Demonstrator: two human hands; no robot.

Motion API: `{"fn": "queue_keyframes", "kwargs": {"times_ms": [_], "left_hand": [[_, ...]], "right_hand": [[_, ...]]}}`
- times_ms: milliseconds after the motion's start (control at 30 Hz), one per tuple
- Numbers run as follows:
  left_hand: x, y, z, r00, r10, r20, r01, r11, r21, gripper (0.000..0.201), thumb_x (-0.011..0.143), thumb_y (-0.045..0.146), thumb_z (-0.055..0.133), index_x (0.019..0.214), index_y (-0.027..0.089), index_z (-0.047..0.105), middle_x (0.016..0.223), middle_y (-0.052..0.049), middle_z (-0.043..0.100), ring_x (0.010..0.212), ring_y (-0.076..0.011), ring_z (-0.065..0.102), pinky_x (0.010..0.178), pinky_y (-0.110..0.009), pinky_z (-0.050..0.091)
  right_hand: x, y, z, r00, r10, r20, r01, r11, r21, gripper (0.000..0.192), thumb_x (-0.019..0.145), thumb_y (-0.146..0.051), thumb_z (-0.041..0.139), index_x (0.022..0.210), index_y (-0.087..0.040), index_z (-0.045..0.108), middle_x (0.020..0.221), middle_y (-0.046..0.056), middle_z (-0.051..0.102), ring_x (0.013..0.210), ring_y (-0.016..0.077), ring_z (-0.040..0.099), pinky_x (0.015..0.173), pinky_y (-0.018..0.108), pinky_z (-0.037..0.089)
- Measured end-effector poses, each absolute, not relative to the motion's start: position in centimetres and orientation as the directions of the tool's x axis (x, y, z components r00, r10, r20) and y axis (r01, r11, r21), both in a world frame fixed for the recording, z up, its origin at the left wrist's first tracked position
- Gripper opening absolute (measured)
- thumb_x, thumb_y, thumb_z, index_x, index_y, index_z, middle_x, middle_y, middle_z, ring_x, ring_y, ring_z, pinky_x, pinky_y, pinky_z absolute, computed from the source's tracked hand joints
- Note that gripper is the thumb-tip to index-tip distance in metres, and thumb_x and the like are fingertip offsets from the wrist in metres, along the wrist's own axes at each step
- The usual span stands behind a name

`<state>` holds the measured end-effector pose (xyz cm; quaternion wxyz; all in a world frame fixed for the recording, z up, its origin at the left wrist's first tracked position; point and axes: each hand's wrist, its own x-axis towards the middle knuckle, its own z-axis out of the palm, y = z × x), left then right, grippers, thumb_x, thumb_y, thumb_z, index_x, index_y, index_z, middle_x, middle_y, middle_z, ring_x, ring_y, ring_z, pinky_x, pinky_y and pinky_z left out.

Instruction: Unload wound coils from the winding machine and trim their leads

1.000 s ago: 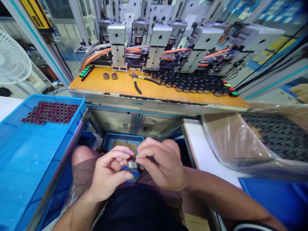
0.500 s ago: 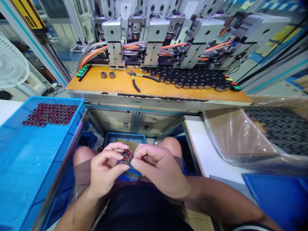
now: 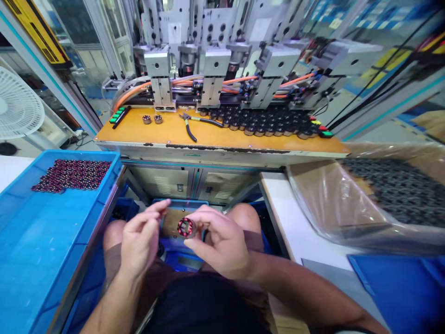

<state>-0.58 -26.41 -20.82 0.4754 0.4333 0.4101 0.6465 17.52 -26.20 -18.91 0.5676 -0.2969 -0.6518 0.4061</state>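
Between the thumb and fingers of my right hand [image 3: 219, 239] is a small motor stator [image 3: 192, 228], a ring with red and black marks round its open end. That end faces up towards me. My left hand [image 3: 141, 236] is just to the left, apart from the stator, its fingers loosely bent and spread with nothing visible in them. Below both hands, between my knees, stands a blue bin [image 3: 200, 202] with brown cardboard [image 3: 170, 225] in it.
At left, a blue tray [image 3: 45, 227] holds many red-and-black stators [image 3: 76, 175]. On the orange bench [image 3: 139, 135] lie cutting pliers [image 3: 189, 125], two separate stators [image 3: 152, 119] and rows of black-topped ones [image 3: 264, 121], under machine heads. A plastic-lined box [image 3: 313, 199] stands at right.
My left hand has let go of the stator and moved left. The stator is now in my right hand alone, turned with its open end more towards me. The view has tilted slightly.
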Motion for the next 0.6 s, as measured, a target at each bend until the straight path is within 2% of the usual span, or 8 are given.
{"fn": "queue_keyframes", "kwargs": {"times_ms": [33,100,167,233,333,467,533,600], "left_hand": [[-0.8,-26.5,-20.8,-0.274,0.947,0.167,-0.147,-0.213,0.966,0.008,0.083,0.030,0.074,0.087,0.024,0.077,0.104,-0.005,0.078,0.103,-0.0210,0.071,0.096,-0.037,0.054],[-0.9,-27.2,-20.5,-0.337,0.888,0.313,0.170,-0.269,0.948,0.010,0.083,0.023,0.073,0.092,0.023,0.077,0.098,-0.003,0.078,0.096,-0.0170,0.071,0.094,-0.029,0.053],[-0.6,-28.5,-19.9,-0.167,0.860,0.483,0.405,-0.387,0.829,0.024,0.078,0.016,0.076,0.101,0.024,0.077,0.097,-0.002,0.077,0.093,-0.0165,0.071,0.091,-0.026,0.053],[0.2,-29.8,-19.2,0.026,0.848,0.529,0.458,-0.481,0.748,0.044,0.075,0.014,0.079,0.117,0.025,0.071,0.102,-0.002,0.077,0.089,-0.0169,0.071,0.086,-0.025,0.056],[1.3,-30.4,-18.3,0.110,0.874,0.473,0.433,-0.471,0.769,0.058,0.077,0.018,0.078,0.132,0.027,0.060,0.109,-0.003,0.075,0.088,-0.0172,0.072,0.081,-0.025,0.059],[1.5,-29.6,-17.9,0.129,0.930,0.343,0.343,-0.367,0.865,0.045,0.082,0.018,0.074,0.124,0.030,0.064,0.108,-0.001,0.076,0.089,-0.0157,0.072,0.079,-0.023,0.059],[1.2,-29.2,-17.7,0.154,0.932,0.329,0.315,-0.362,0.877,0.040,0.082,0.015,0.074,0.119,0.030,0.066,0.108,0.000,0.076,0.092,-0.0148,0.072,0.082,-0.023,0.058],[0.9,-29.0,-17.7,0.179,0.911,0.371,0.301,-0.410,0.861,0.040,0.081,0.013,0.074,0.116,0.029,0.067,0.109,-0.001,0.076,0.099,-0.0155,0.071,0.088,-0.024,0.057]], "right_hand": [[17.7,-25.9,-19.2,-0.126,0.747,0.653,0.097,0.665,-0.741,0.019,0.082,-0.018,0.069,0.101,-0.017,0.064,0.082,0.004,0.067,0.068,0.0131,0.064,0.061,0.025,0.055],[18.2,-25.2,-19.8,-0.145,0.539,0.830,0.371,0.807,-0.460,0.022,0.083,-0.012,0.066,0.103,-0.018,0.063,0.083,0.004,0.069,0.072,0.0146,0.066,0.066,0.026,0.056],[18.8,-24.7,-20.5,-0.215,0.416,0.883,0.476,0.835,-0.277,0.024,0.084,-0.009,0.063,0.106,-0.017,0.063,0.084,0.004,0.070,0.073,0.0147,0.067,0.067,0.026,0.056],[19.3,-24.5,-21.1,-0.285,0.347,0.893,0.472,0.862,-0.185,0.025,0.087,-0.010,0.060,0.111,-0.015,0.062,0.085,0.004,0.070,0.073,0.0153,0.067,0.064,0.028,0.056],[19.7,-24.7,-21.6,-0.345,0.287,0.894,0.434,0.893,-0.119,0.023,0.092,-0.014,0.054,0.113,-0.011,0.062,0.087,0.007,0.069,0.077,0.0177,0.067,0.062,0.031,0.056],[19.6,-25.3,-21.4,-0.361,0.215,0.908,0.418,0.907,-0.049,0.020,0.091,-0.013,0.056,0.109,-0.008,0.063,0.087,0.010,0.069,0.079,0.0203,0.065,0.062,0.033,0.056],[19.5,-25.7,-20.8,-0.338,0.294,0.894,0.403,0.904,-0.145,0.020,0.089,-0.012,0.059,0.109,-0.011,0.063,0.087,0.008,0.069,0.077,0.0178,0.065,0.063,0.030,0.056],[19.4,-26.2,-20.1,-0.320,0.440,0.839,0.355,0.877,-0.324,0.019,0.090,-0.018,0.062,0.109,-0.015,0.062,0.086,0.006,0.069,0.073,0.0149,0.065,0.061,0.027,0.054]]}}
